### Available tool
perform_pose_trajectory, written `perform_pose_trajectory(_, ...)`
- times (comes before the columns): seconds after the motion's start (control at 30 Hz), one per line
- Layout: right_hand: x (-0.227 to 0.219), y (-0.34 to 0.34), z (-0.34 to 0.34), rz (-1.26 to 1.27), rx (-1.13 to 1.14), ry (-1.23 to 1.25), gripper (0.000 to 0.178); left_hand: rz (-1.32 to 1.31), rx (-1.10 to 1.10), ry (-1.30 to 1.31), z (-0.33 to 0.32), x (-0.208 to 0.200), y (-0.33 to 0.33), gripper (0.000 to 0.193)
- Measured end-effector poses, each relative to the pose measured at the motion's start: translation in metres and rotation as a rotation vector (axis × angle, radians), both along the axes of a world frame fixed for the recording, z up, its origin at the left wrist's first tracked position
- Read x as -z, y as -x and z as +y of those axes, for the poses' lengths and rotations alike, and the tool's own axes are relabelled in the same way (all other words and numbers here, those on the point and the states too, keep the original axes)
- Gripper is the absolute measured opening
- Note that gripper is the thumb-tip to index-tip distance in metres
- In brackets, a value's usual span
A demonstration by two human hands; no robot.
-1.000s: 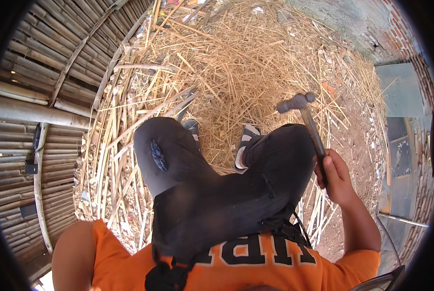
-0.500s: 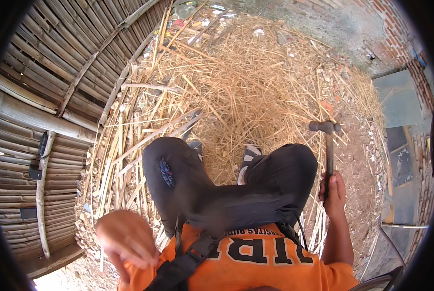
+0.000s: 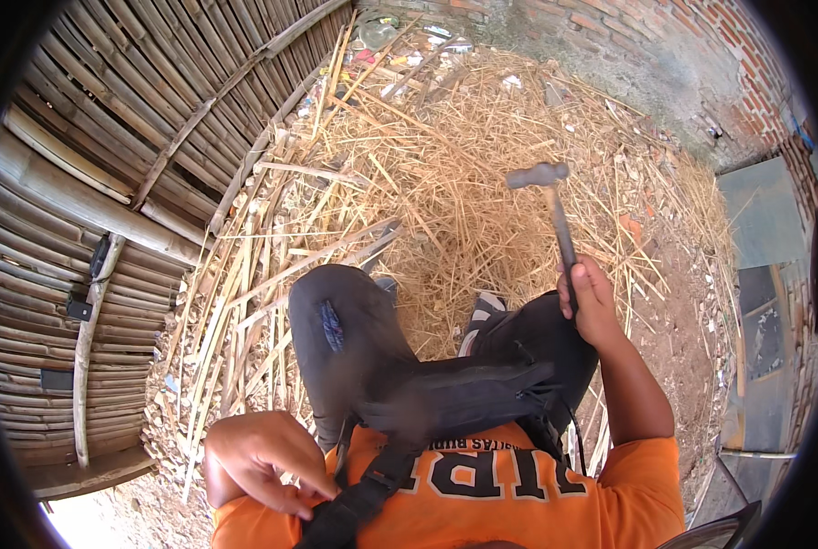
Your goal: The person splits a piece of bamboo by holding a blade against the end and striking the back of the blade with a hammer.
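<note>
My right hand (image 3: 592,302) is closed around the lower handle of a ball-peen hammer (image 3: 562,224). The hammer stands out beyond my right knee, its dark metal head at the far end, over the straw. My left hand (image 3: 267,457) is bent in at my left shoulder. Its fingertips reach the orange shirt (image 3: 509,489) and the edge of the black chest strap (image 3: 358,499), slightly apart, and I see nothing held in them. A black pouch (image 3: 454,389) lies across my lap, between dark trousers.
Dry straw and split bamboo strips (image 3: 217,320) cover the ground ahead and to the left. A bamboo wall (image 3: 61,220) rises on the left, and a brick wall (image 3: 628,55) at the back. Grey panels (image 3: 764,215) stand on the right. Litter (image 3: 409,55) lies at the far end.
The hammer has swung left and farther away, with my right hand moving the same way. My left hand, blurred before, has shifted right to the strap. My view has turned slightly.
</note>
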State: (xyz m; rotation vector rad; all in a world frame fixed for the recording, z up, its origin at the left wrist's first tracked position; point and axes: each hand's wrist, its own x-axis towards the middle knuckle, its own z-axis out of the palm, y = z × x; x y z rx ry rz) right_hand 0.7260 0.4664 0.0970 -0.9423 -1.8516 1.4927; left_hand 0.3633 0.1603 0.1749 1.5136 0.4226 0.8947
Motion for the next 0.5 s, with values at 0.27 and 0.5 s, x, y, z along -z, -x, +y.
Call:
perform_pose_trajectory(0.27,0.036,0.033,0.015,-0.03,-0.044,0.105,0.043,-0.234,-0.086,-0.308,0.019,-0.001,-0.03,0.034)
perform_pose_trajectory(0.5,0.041,0.033,0.014,0.085,0.042,0.121,0.043,-0.238,-0.795,-0.985,0.008,-0.011,-0.027,0.036)
